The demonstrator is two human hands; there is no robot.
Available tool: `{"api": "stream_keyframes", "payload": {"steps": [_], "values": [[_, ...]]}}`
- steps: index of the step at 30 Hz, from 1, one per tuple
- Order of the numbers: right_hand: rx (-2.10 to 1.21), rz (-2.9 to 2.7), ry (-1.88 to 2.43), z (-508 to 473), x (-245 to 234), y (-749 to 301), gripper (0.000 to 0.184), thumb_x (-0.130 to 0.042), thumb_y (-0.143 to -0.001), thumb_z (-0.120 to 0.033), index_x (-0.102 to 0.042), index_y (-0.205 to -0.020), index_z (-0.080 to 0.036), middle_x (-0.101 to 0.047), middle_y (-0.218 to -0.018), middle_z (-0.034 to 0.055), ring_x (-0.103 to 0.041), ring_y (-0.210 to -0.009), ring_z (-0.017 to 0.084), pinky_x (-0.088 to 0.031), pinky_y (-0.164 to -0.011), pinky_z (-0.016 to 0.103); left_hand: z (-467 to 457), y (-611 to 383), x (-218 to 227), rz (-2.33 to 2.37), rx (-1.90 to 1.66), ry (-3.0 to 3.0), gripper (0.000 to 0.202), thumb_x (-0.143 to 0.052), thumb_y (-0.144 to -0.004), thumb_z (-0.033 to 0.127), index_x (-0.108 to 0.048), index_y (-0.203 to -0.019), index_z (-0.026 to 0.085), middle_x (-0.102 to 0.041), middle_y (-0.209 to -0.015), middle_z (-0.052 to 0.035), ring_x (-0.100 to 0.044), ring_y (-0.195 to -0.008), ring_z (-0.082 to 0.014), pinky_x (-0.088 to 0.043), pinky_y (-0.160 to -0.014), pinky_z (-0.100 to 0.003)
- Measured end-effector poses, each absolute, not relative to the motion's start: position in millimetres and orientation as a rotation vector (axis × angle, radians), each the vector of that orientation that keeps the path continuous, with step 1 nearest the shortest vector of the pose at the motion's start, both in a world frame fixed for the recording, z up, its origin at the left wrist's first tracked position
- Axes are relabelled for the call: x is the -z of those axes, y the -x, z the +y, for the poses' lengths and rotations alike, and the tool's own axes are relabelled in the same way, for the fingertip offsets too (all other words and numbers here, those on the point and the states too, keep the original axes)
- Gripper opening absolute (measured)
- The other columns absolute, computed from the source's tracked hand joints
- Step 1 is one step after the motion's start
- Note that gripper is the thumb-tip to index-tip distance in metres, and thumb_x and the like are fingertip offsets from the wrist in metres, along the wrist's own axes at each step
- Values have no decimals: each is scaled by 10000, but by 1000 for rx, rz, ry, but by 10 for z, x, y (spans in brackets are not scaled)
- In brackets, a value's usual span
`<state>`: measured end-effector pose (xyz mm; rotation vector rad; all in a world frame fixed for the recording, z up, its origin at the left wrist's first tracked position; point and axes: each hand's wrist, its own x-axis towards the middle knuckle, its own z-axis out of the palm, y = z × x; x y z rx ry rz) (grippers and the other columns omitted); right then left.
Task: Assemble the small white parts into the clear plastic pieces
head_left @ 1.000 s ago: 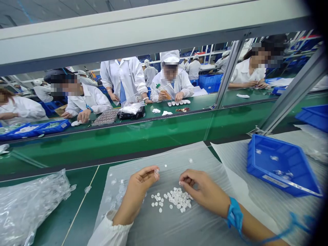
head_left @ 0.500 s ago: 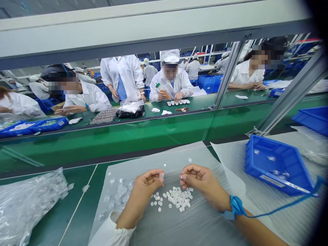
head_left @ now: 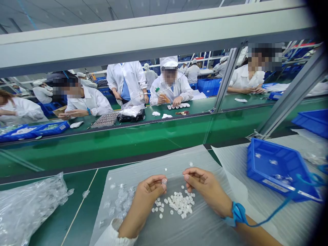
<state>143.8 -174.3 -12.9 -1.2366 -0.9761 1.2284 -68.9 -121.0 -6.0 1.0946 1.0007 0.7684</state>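
Observation:
My left hand (head_left: 150,189) is curled, its thumb and fingertips pinching a small clear cap (head_left: 164,181). My right hand (head_left: 205,186) is curled too, with fingertips pinched close to the left hand; what it holds is too small to name. Both hover over a pile of small white discs (head_left: 178,203) on a grey foam sheet (head_left: 159,164). Several clear caps (head_left: 123,201) lie on the sheet to the left of my left hand. A blue wrist strap (head_left: 237,213) with a cord circles my right wrist.
A blue bin (head_left: 278,167) with a few small parts stands at the right on another foam sheet. A clear plastic bag (head_left: 28,208) of parts lies at the left. A green conveyor (head_left: 128,140) runs beyond, with several white-coated workers seated across it.
My hands have drawn closer together above the disc pile. The right hand rose from the pile toward the left. The view tilted slightly.

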Motion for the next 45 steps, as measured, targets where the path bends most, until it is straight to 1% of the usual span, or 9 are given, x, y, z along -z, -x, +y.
{"api": "stream_keyframes", "payload": {"steps": [6, 11, 20, 25, 30, 33, 36, 40, 45], "values": [[-787, -1263, 1206, -1834, 70, -1413, 152, -703, -863, -348, -747, -912, -212, -675, -980, 86, -674, -827, 212, -605, -710, 340, -1232, 671, 45, 1006, -776, -1085, 421, -866, -655, 392, -760, -1002, 179, -749, -913, -66, -650, -786, -169, -518, -789, -288], [-866, -1188, 1175, -1861, 74, -1389, 204, -710, -866, -319, -723, -1054, -239, -673, -947, 53, -698, -755, 186, -612, -703, 325, -1233, 668, 45, 1013, -739, -1093, 437, -857, -671, 399, -751, -1029, 171, -746, -874, -60, -653, -753, -162, -511, -772, -280], [-979, -1141, 1171, -1837, 89, -1371, 217, -721, -847, -377, -753, -996, -223, -654, -956, 61, -661, -763, 181, -601, -670, 314, -1255, 651, 56, 985, -744, -1091, 429, -855, -669, 392, -740, -1009, 158, -733, -864, -61, -645, -731, -162, -508, -758, -295], [-946, -1240, 1363, -1788, 127, -1445, 208, -747, -808, -387, -743, -890, -196, -679, -882, 57, -649, -799, 197, -565, -702, 312, -1263, 647, 66, 977, -756, -1079, 383, -860, -664, 373, -744, -965, 166, -733, -879, -54, -650, -734, -153, -528, -752, -285], [-1073, -1153, 1324, -1786, 180, -1426, 240, -791, -751, -364, -653, -684, -179, -674, -750, 23, -634, -678, 169, -519, -633, 287, -1275, 630, 91, 977, -768, -1069, 359, -869, -651, 362, -742, -927, 169, -748, -855, -54, -675, -748, -167, -534, -767, -289], [-1175, -1106, 1351, -1802, 187, -1389, 231, -783, -762, -397, -722, -777, -174, -701, -700, 33, -664, -683, 191, -532, -658, 306, -1294, 613, 103, 972, -751, -1047, 374, -868, -651, 379, -745, -930, 163, -766, -817, -71, -712, -827, -211, -538, -822, -312], [-1238, -1098, 1311, -1815, 172, -1357, 256, -763, -790, -421, -767, -885, -183, -730, -766, 51, -688, -753, 207, -554, -710, 321, -1314, 600, 104, 967, -753, -1016, 385, -865, -654, 394, -742, -931, 156, -780, -845, -94, -722, -916, -249, -540, -872, -337], [-1236, -1170, 1198, -1848, 119, -1288, 213, -739, -823, -401, -783, -900, -208, -712, -896, 57, -686, -773, 196, -573, -725, 322, -1328, 586, 135, 959, -767, -1058, 365, -863, -666, 371, -743, -935, 154, -779, -817, -83, -720, -831, -221, -546, -789, -300], [-1218, -1157, 1217, -1893, 82, -1195, 192, -736, -824, -386, -781, -878, -207, -712, -851, 52, -684, -720, 187, -575, -692, 312, -1352, 552, 186, 954, -796, -1161, 312, -864, -662, 346, -766, -893, 160, -771, -807, -81, -705, -781, -216, -547, -726, -289]]}}
